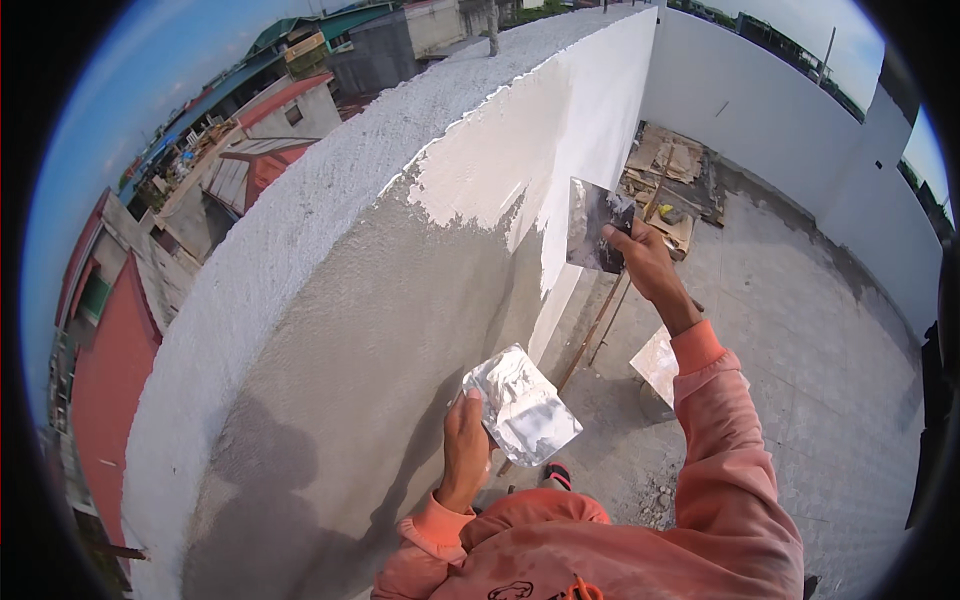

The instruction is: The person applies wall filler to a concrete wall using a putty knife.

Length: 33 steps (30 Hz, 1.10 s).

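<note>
Metal scraper (598, 228) in right hand (640, 262) grip, left hand (466, 450) pinching putty-coated plate (520, 406)

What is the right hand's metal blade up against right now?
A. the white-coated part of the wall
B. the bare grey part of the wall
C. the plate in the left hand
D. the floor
A: the right hand holds its metal blade at the white-coated patch.

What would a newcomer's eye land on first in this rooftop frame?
Probably the parapet wall running up the middle, its far part coated smooth white and its near part bare grey. Next, the right hand holding a metal trowel up at the edge of the white coat, and the left hand below gripping a putty-smeared plate. Stacked timber lies on the floor beyond.
</note>
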{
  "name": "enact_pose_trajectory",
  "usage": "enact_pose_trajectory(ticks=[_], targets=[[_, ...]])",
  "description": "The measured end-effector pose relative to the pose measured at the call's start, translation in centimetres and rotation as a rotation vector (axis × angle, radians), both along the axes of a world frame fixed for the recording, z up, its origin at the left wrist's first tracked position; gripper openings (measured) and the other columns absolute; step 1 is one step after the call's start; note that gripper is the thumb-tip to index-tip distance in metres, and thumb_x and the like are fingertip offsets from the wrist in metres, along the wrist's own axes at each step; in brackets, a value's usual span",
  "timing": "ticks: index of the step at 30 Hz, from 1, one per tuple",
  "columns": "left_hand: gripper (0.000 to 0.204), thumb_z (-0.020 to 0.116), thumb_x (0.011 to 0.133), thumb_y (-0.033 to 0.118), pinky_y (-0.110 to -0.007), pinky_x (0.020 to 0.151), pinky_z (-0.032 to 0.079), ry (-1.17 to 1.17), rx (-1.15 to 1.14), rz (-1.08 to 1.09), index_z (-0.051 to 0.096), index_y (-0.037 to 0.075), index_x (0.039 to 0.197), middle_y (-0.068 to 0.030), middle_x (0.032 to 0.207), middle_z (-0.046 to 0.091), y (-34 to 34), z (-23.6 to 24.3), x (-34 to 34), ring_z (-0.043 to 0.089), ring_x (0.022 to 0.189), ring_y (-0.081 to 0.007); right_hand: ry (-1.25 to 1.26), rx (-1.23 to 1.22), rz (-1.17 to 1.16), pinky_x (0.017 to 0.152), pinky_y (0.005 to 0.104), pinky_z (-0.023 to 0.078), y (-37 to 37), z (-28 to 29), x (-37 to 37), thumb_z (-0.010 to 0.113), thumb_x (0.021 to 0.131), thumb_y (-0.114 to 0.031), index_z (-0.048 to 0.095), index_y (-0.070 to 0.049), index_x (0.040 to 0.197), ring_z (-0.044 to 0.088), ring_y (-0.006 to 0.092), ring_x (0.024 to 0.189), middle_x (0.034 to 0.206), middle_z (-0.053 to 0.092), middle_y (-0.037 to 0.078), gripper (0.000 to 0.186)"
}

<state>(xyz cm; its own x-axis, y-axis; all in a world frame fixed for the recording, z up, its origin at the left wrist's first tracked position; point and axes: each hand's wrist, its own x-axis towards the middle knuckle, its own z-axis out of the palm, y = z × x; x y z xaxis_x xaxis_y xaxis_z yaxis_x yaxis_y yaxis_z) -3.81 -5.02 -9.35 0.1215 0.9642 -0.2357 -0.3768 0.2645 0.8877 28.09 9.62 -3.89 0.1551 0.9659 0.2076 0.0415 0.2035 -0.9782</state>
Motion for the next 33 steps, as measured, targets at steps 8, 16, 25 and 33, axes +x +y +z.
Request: enact_pose_trajectory(ticks=[8,16,25,33], targets=[[0.039,0.042,0.107,0.026,-0.029,0.088,0.047,0.094,0.019,0.066,0.059,-0.006,0.12,-0.0094,0.109,0.066,-3.5,-0.1,-3.2,0.06,0.098,-0.0138,-0.028,0.081,-0.385,0.074,0.028,0.045,9.8,-1.3,-4.8,0.059,0.097,-0.015,0.065,0.002,0.116,0.053,0.0086,0.078,0.089,0.065,0.0,0.026],[0.036,0.043,0.106,0.025,-0.028,0.082,0.044,0.214,0.026,-0.044,0.062,-0.005,0.111,-0.0054,0.097,0.065,-3.2,-3.8,-4.4,0.053,0.089,-0.0106,-0.124,0.038,-0.42,0.081,0.0296,0.048,10.8,-0.9,-6.5,0.053,0.097,-0.013,0.062,0.0,0.127,0.059,0.0128,0.085,0.099,0.07,0.008,0.033],[0.033,0.045,0.106,0.026,-0.031,0.071,0.041,0.236,0.017,-0.153,0.057,-0.003,0.097,-0.0045,0.078,0.052,-3.0,-6.5,-5.2,0.044,0.075,-0.014,-0.379,0.14,-0.539,0.076,0.0354,0.048,6.5,-1.7,-11.5,0.055,0.093,-0.011,0.063,0.003,0.111,0.061,0.0231,0.08,0.088,0.065,0.016,0.024],[0.037,0.044,0.106,0.031,-0.033,0.071,0.042,0.321,0.078,-0.219,0.058,-0.003,0.099,-0.007,0.078,0.054,-2.8,-6.3,-5.8,0.044,0.075,-0.0162,-0.515,0.116,-0.465,0.077,0.0368,0.052,1.1,-1.5,-16.0,0.048,0.081,0.006,0.05,0.0,0.141,0.064,0.0305,0.085,0.109,0.06,0.02,0.06]])
